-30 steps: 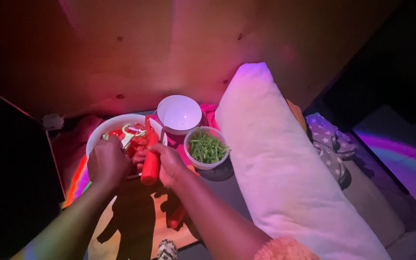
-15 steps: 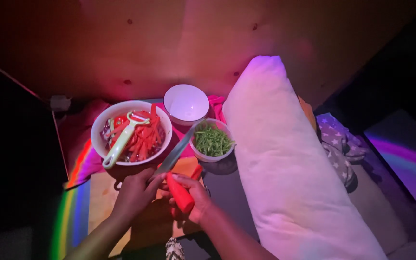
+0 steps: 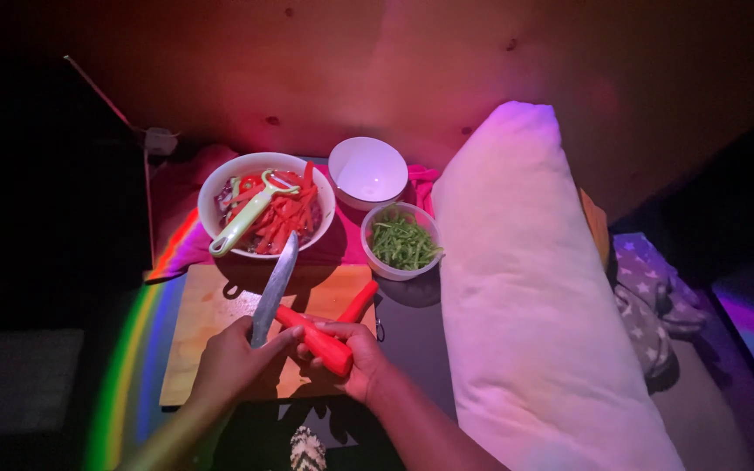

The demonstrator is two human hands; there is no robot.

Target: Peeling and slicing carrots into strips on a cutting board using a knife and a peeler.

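Observation:
My left hand [image 3: 230, 359] grips a knife [image 3: 274, 288] by the handle, its blade pointing away over a wooden cutting board [image 3: 207, 336]. My right hand [image 3: 348, 356] holds a peeled carrot [image 3: 316, 340] down on the board, just right of the blade. A second carrot [image 3: 358, 303] lies behind it. Beyond the board stands a large white bowl [image 3: 216, 179] of carrot strips with a pale green peeler [image 3: 243, 215] resting in it.
An empty white bowl [image 3: 368, 171] and a small bowl of chopped green vegetables [image 3: 400, 242] stand on a pink cloth [image 3: 333, 248]. A long white pillow [image 3: 525, 288] lies to the right, a star-patterned cloth [image 3: 647, 296] beyond it. A wooden wall [image 3: 377, 70] rises behind.
My left hand left the peeler in the big bowl and took up the knife. Both hands came back over the cutting board, the right one bringing the carrot down onto it.

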